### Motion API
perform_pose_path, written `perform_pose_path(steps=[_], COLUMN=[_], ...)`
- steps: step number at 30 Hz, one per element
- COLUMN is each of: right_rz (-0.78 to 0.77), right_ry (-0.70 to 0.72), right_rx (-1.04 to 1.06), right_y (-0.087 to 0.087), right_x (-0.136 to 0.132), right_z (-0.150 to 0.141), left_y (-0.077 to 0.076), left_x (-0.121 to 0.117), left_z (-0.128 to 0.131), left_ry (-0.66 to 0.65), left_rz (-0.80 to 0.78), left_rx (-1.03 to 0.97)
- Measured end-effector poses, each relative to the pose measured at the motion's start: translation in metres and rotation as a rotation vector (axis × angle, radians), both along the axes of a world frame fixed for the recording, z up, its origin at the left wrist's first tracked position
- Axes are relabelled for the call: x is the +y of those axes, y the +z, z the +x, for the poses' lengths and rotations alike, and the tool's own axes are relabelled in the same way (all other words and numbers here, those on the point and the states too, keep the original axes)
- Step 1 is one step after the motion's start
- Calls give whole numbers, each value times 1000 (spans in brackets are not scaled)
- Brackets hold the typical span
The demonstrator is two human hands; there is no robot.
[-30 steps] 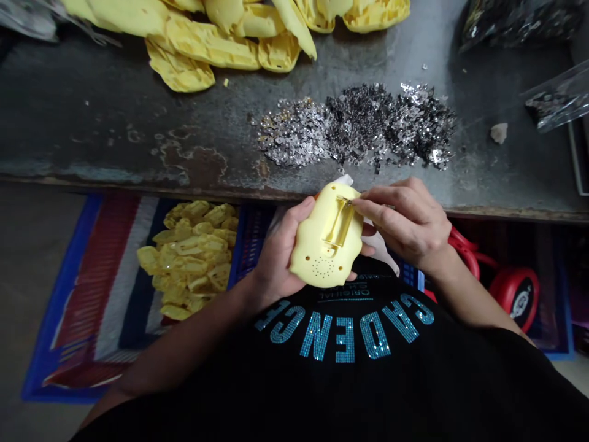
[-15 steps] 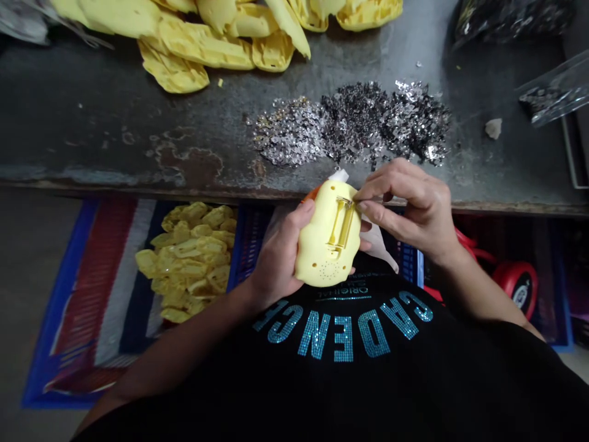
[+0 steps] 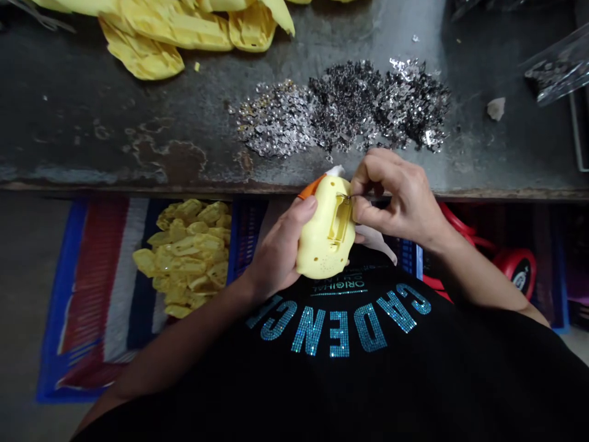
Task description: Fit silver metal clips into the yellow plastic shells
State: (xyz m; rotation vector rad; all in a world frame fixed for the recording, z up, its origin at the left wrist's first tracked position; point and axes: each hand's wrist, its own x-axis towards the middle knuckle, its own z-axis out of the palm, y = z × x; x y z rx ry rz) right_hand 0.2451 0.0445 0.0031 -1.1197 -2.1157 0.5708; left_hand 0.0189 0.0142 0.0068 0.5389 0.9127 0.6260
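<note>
Yellow casing (image 3: pixel 316 230) clasped in my left hand (image 3: pixel 279 253), slot (image 3: pixel 340 222) facing me for access; right hand (image 3: pixel 398 195) pinches small part (image 3: pixel 345 196), probably metal, at slot's far end.

Left hand (image 3: pixel 281 248) wrapped in a grip, thumb (image 3: pixel 304 210) on top, right hand (image 3: pixel 398 193) bent inward, fingers (image 3: pixel 368 212) pinched together, forearms (image 3: pixel 483 273) bare, angled toward each other.
</note>
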Motion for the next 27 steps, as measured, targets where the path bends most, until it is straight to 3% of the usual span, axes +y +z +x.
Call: perform_pose_path(steps=[4,14,17,22,27], right_rz=[-138,-248,-398,-656,-786], right_ry=[68,86,83,154,198], right_rx=[52,122,116,276,375], right_y=[9,22,29,18,5], right_x=[7,10,13,25,29], right_z=[6,5,6,9,9], left_y=[7,10,10,8,15], left_x=[4,2,5,10,11], left_z=[0,1,-1,-2,4], left_ry=[-115,-102,-119,-144,-113], left_rz=[-57,24,-11,-89,-95], left_rx=[17,-17,-44,-113,-79])
